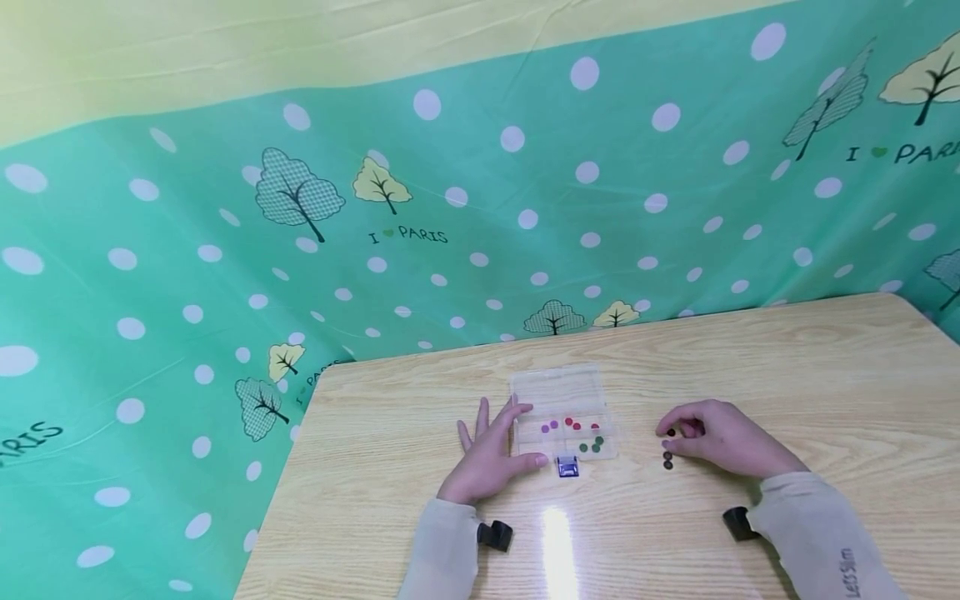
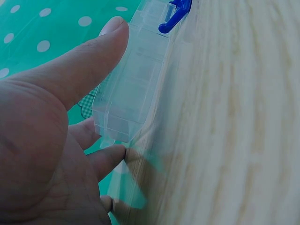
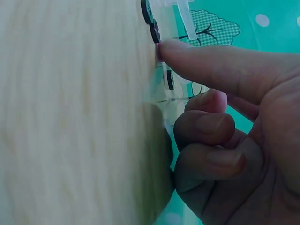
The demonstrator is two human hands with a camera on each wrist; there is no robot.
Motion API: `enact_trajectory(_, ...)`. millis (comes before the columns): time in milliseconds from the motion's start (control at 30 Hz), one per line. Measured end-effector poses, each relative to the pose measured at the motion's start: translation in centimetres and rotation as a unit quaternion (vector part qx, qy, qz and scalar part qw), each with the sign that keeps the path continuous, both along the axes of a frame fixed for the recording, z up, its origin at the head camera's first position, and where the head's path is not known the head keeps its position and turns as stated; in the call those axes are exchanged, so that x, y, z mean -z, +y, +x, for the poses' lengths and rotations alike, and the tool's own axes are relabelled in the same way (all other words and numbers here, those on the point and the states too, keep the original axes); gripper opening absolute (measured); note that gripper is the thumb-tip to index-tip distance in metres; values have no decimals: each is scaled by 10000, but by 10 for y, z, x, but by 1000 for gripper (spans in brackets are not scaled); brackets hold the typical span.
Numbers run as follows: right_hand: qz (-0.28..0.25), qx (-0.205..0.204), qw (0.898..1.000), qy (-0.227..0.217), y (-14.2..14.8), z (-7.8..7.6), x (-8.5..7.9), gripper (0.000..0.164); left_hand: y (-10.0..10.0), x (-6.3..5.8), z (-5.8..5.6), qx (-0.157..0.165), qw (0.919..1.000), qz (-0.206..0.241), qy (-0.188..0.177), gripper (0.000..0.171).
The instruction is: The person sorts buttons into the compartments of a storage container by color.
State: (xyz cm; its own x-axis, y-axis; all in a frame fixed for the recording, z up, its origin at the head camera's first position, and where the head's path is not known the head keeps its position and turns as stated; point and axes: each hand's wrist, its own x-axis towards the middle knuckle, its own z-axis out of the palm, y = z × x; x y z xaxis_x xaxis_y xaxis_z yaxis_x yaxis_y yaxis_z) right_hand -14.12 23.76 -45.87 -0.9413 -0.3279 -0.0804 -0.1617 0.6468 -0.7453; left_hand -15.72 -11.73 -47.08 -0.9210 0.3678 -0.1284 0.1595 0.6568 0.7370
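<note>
In the head view my left hand [image 1: 491,454] rests at the left side of a clear plastic box [image 1: 558,383], fingers spread, index finger over its edge and thumb by the front. The left wrist view shows the straight thumb beside the box wall [image 2: 124,89]. A blue latch [image 1: 567,467] sits at the box's front. My right hand [image 1: 712,433] is low over the table, thumb and index finger apart around a dark button [image 1: 671,432]. Two more dark buttons [image 1: 667,461] lie just in front of the thumb. The index fingertip is hidden in the right wrist view.
Inside the box are purple buttons [image 1: 550,427], red buttons [image 1: 573,423] and green buttons [image 1: 597,445]. The wooden table [image 1: 390,450] meets a green dotted curtain [image 1: 450,308] at the back. Black wrist straps [image 1: 495,535] sit at both sleeves.
</note>
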Motion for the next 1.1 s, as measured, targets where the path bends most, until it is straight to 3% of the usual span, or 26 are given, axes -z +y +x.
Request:
enact_trajectory(600, 14, 121, 9997, -228, 1, 0, 2, 8, 0, 0, 0, 20, 10000, -86, 35, 78)
enact_trajectory(1100, 117, -149, 9998, 55, 5, -3, 3, 4, 0, 0, 0, 21, 10000, -68, 30, 78)
